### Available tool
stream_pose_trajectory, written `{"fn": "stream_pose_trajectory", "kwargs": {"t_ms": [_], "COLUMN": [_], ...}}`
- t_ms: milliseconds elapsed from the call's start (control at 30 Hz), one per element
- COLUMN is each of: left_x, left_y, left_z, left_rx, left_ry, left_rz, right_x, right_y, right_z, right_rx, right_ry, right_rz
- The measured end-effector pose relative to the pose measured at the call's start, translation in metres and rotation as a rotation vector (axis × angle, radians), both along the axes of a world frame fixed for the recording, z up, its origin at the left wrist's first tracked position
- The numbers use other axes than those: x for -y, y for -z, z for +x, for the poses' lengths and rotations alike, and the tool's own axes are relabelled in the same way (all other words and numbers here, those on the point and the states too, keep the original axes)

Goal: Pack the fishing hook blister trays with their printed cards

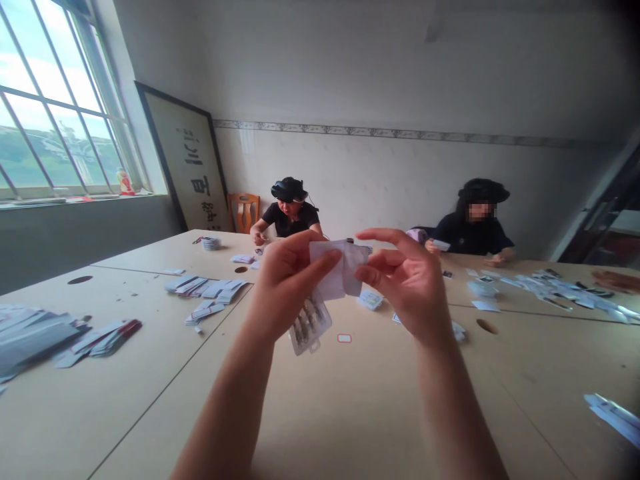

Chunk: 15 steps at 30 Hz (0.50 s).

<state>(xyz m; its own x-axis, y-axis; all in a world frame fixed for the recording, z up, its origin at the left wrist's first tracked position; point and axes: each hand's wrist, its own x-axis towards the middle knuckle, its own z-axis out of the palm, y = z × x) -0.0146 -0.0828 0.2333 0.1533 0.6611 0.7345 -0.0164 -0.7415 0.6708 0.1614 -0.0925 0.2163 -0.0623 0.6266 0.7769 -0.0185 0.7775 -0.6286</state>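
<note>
My left hand [293, 283] is closed, its thumb pressing on a white folded paper card [329, 270] held up above the table. Below the same hand hangs a clear plastic case [310, 325] with several slim metallic items inside, tilted. At the card's right part, my right hand [407, 277] has its thumb against the paper's edge, with the index finger raised over the top. A small dark object [350, 241] shows at the card's upper edge; what it is cannot be made out. A small red-edged white label [345, 339] lies on the table below the hands.
Stacks of folded cards [205, 288] and larger paper piles [35, 337] lie left on the table [350, 413]. Scattered packets [555, 287] lie at the right. Two people in dark headgear sit across the table, one [295, 217] ahead, another [470, 230] further right.
</note>
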Motion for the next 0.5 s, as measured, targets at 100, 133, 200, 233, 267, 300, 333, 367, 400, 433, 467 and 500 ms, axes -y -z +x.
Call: {"fn": "stream_pose_trajectory", "kwargs": {"t_ms": [100,133,200,233,267,300,333,367,400,433,467,500], "left_x": [-0.0019,-0.0021,-0.0016,-0.001,-0.0002,0.0005,0.0013,0.0019,0.0023,0.0025,0.0025,0.0023], "left_y": [0.0013,0.0017,0.002,0.0018,0.0016,0.0012,0.0009,0.0006,0.0004,0.0004,0.0004,0.0006], "left_z": [0.0001,0.0002,0.0005,0.0007,0.001,0.0013,0.0015,0.0017,0.0018,0.0019,0.0019,0.0018], "left_rx": [0.01,0.002,-0.024,-0.035,-0.041,-0.041,-0.037,-0.028,-0.015,-0.002,0.014,0.027], "left_ry": [0.03,0.027,0.011,0.0,-0.009,-0.019,-0.031,-0.042,-0.052,-0.058,-0.057,-0.05], "left_rz": [-0.027,-0.024,-0.007,0.002,0.007,0.01,0.01,0.01,0.01,0.01,0.008,0.007], "right_x": [0.0006,0.0007,0.0008,0.0009,0.001,0.0012,0.0014,0.0016,0.0017,0.0017,0.0016,0.0015], "right_y": [0.0007,0.001,0.0019,0.0024,0.0029,0.0033,0.0038,0.0042,0.0047,0.005,0.0054,0.0056], "right_z": [-0.0018,-0.0018,-0.0013,-0.0012,-0.0012,-0.0015,-0.0021,-0.0028,-0.0037,-0.0047,-0.0057,-0.0066], "right_rx": [0.022,0.034,0.045,0.044,0.037,0.028,0.019,0.01,0.002,-0.005,-0.011,-0.013], "right_ry": [0.036,0.038,0.027,0.021,0.021,0.032,0.054,0.084,0.118,0.149,0.174,0.196], "right_rz": [0.108,0.13,0.141,0.134,0.126,0.121,0.118,0.119,0.122,0.13,0.138,0.148]}}
